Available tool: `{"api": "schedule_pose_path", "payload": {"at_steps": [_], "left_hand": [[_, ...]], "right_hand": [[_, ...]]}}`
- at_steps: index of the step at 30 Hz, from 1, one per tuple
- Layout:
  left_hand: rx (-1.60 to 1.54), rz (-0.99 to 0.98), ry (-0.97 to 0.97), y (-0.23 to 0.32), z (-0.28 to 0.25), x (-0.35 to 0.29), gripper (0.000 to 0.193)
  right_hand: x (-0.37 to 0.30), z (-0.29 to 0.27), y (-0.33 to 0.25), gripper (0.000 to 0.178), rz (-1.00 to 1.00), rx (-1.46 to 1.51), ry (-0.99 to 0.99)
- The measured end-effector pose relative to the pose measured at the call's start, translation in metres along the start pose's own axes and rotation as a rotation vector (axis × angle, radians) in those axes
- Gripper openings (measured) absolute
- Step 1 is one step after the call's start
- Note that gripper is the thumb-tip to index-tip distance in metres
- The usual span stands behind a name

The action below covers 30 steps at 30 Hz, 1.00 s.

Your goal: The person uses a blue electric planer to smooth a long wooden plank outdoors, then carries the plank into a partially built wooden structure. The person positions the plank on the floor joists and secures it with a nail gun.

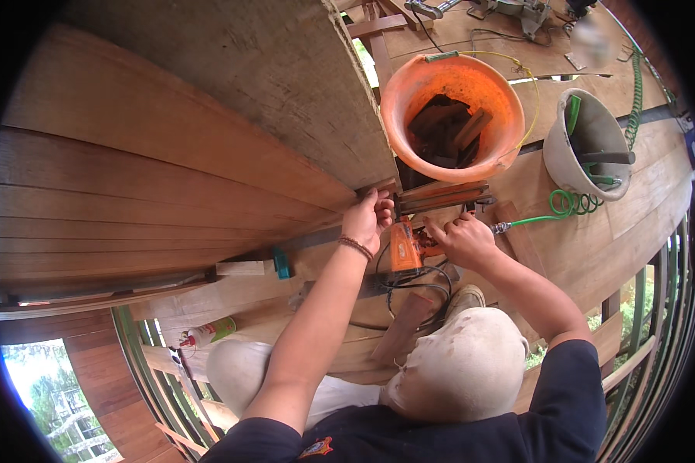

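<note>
My right hand [465, 241] is wrapped round the handle of an orange and black air nail gun [406, 247]. Its nose points away from me, close to the edge of a large wooden panel [286, 166] on the left. A green hose joins the nail gun by a metal fitting [502, 228] beside my right hand. My left hand [368, 219] is closed, its fingertips pinching a small piece of wood [378, 186] against the panel's edge. Just beyond the nail gun lie several narrow wooden strips [444, 194].
An orange bucket [394, 116] with wood offcuts stands ahead. Right of it, a whitish bucket [556, 158] holds tools; a green coiled hose [575, 204] lies alongside. Black cable [446, 297] loops near my knees by a loose board [403, 328]. A glue bottle [211, 332] lies left.
</note>
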<state>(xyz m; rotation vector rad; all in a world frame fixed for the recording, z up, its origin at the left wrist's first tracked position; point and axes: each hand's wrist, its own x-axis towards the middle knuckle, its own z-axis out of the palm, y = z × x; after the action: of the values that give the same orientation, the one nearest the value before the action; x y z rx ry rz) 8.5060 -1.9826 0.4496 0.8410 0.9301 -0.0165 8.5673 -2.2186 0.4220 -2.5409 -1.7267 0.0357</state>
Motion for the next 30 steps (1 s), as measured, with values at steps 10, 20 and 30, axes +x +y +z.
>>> {"api": "schedule_pose_path", "payload": {"at_steps": [10, 20, 30], "left_hand": [[-0.102, -0.015, -0.032, 0.005, 0.003, 0.008, 0.025], [-0.17, -0.048, -0.079, 0.009, -0.002, 0.011, 0.02], [0.009, -0.004, 0.057, 0.013, -0.055, -0.012, 0.017]], "right_hand": [[0.005, 0.006, 0.013, 0.052, 0.008, 0.014, -0.081], [-0.009, 0.002, 0.01, 0.057, 0.001, 0.036, -0.044], [-0.04, 0.01, -0.004, 0.061, 0.087, 0.119, -0.004]]}}
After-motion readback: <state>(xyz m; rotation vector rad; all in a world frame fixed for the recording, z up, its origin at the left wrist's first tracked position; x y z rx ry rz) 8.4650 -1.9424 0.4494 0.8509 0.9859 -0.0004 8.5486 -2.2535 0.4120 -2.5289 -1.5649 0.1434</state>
